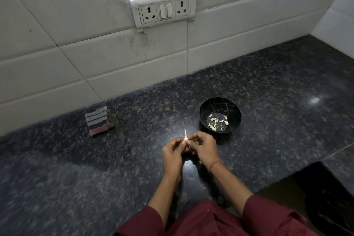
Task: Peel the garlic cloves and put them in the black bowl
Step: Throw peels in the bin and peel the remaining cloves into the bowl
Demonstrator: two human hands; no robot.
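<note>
A small garlic clove (185, 138) with a thin pale stem sticking up is pinched between both hands above the dark granite counter. My left hand (172, 156) holds it from the left, and my right hand (203, 149) pinches it from the right, fingertips meeting at the clove. The black bowl (206, 108) stands just beyond and to the right of my hands. Several peeled pale cloves (218, 121) lie on its bottom.
A folded striped cloth (98, 122) lies on the counter (277, 101) to the left, near the white tiled wall. A socket and switch panel (164, 10) is on the wall above. The counter's edge drops off at the lower right.
</note>
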